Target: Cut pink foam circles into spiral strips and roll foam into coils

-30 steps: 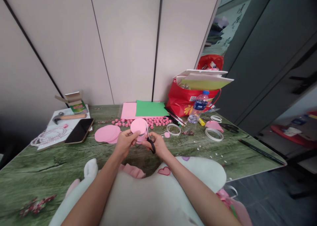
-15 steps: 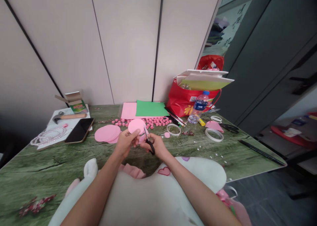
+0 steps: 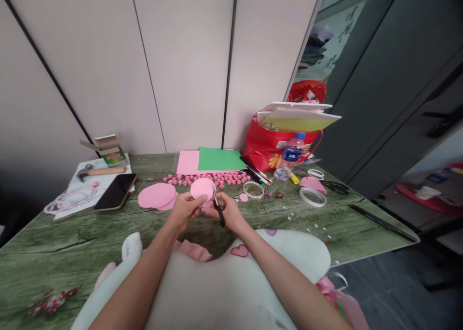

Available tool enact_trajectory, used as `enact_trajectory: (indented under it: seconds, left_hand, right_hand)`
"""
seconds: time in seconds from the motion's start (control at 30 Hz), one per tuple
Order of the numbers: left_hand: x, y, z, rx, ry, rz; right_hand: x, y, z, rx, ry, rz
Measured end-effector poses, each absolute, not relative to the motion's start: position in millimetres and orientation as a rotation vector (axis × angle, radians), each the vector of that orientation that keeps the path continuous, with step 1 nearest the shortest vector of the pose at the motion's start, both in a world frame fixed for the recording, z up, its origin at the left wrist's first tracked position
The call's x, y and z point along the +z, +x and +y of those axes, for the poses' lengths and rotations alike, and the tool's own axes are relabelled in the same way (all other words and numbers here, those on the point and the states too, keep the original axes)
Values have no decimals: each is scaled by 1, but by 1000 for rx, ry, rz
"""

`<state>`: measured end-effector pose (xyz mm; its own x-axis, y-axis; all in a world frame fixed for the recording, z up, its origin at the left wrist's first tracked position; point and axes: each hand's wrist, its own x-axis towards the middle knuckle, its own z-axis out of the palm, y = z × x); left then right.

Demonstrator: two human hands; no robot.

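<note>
Pinched in my left hand (image 3: 187, 210) is a pink paper disc (image 3: 201, 188), held up over the table. My right hand (image 3: 227, 211) grips black-handled scissors (image 3: 219, 211), whose blades point up at the disc's right edge. To the left of my hands lie several larger pink paper circles (image 3: 157, 195), overlapping in a pile. Behind the disc, many small pink beads (image 3: 231, 177) are spread in a band. A small pink circle (image 3: 243, 197) rests right of my right hand.
Pink and green sheets (image 3: 220, 159) lie by the wall. At right are a red bag (image 3: 262, 149), a bottle (image 3: 290, 158), tape rolls (image 3: 313, 197) and a black rod (image 3: 381, 222). At left are a phone (image 3: 115, 191), a hammer (image 3: 104, 171) and bead strings (image 3: 70, 199).
The pink disc has shifted slightly right and down in my left hand. The scissors have turned more upright at its right edge.
</note>
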<state>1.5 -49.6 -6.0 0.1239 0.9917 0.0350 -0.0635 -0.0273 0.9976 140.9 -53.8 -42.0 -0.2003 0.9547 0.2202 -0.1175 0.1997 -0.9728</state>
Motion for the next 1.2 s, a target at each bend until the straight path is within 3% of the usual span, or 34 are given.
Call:
enact_trajectory:
  seconds: [1.2]
  left_hand:
    - [4,3,-53,1216,1153,931]
  right_hand:
    - [-35,140,-58,1292,-979,-1321]
